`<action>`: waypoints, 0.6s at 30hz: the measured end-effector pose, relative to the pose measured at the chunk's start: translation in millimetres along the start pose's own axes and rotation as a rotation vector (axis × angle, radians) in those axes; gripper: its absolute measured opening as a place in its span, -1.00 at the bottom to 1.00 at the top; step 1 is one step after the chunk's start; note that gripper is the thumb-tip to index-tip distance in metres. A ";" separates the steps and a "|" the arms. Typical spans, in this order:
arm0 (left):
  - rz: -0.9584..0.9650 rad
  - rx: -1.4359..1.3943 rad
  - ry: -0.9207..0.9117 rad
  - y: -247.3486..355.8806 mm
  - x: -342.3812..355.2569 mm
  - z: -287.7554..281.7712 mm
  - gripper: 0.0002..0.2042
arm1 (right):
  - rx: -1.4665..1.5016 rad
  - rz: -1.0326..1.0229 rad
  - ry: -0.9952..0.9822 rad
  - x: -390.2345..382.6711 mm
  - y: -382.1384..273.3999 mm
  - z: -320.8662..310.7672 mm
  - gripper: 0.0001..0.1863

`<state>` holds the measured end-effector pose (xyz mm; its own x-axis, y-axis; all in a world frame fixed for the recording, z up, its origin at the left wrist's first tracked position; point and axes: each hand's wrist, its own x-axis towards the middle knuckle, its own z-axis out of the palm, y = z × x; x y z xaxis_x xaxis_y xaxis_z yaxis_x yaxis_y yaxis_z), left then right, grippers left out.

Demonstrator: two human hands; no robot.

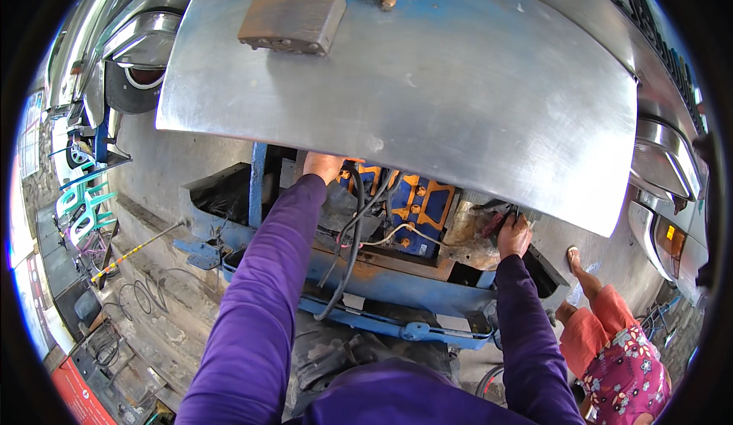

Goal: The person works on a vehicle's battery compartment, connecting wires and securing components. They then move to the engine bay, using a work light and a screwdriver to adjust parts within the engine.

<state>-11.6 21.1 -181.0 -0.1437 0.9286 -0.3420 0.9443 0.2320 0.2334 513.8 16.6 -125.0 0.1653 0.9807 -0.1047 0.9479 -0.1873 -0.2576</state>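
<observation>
My left hand [324,167] reaches beneath the lower edge of a large bare-metal panel [412,81], which hides its fingers. Just right of that hand, a blue battery with orange-yellow parts [416,207] sits in an open compartment. Thick black cables [356,230] droop over the compartment's near side, and a thin pale wire [401,228] crosses the battery. At the compartment's right end my right hand [515,235] has its fingers closed, near a crumpled brownish sheet [467,234] and some dark reddish bits; what lies in its grip is too small to name.
A blue metal frame [397,291] runs below the compartment, with a blue upright [258,184] at left. A box-shaped metal piece [294,20] sticks out from the panel. On the right a person in a floral top [626,368] is close by. Green plastic chairs [85,203] stand far left.
</observation>
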 end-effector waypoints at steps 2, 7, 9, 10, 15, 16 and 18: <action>0.081 0.031 0.056 -0.1 5.5 7.3 -0.73 | 0.004 0.003 0.014 0.1 -1.3 -0.4 -0.62; -0.045 -0.216 -0.099 22.7 -8.2 -27.0 -0.73 | 0.016 -0.004 -0.013 0.5 -5.4 -5.2 -0.62; -0.077 -0.100 -0.096 35.6 -22.2 -44.1 -0.73 | 0.018 0.012 -0.036 0.4 -7.8 -8.3 -0.62; -0.051 -0.055 -0.068 40.6 -21.8 -49.0 -0.73 | 0.015 0.027 -0.059 0.5 -8.7 -9.9 -0.62; 0.037 -0.038 -0.066 44.5 -10.1 -37.4 -0.71 | 0.006 0.037 -0.073 1.0 -11.3 -13.0 -0.62; 0.029 -0.027 -0.104 42.5 -8.4 -32.8 -0.71 | 0.006 0.038 -0.072 1.0 -10.7 -12.6 -0.62; 0.003 -0.030 -0.109 38.0 -5.8 -26.6 -0.70 | 0.004 0.037 -0.065 0.9 -8.9 -10.6 -0.62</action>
<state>17.2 32.2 -146.0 -0.1063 0.8927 -0.4379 0.9351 0.2395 0.2612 508.4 19.7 -112.6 0.1823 0.9673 -0.1762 0.9404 -0.2239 -0.2561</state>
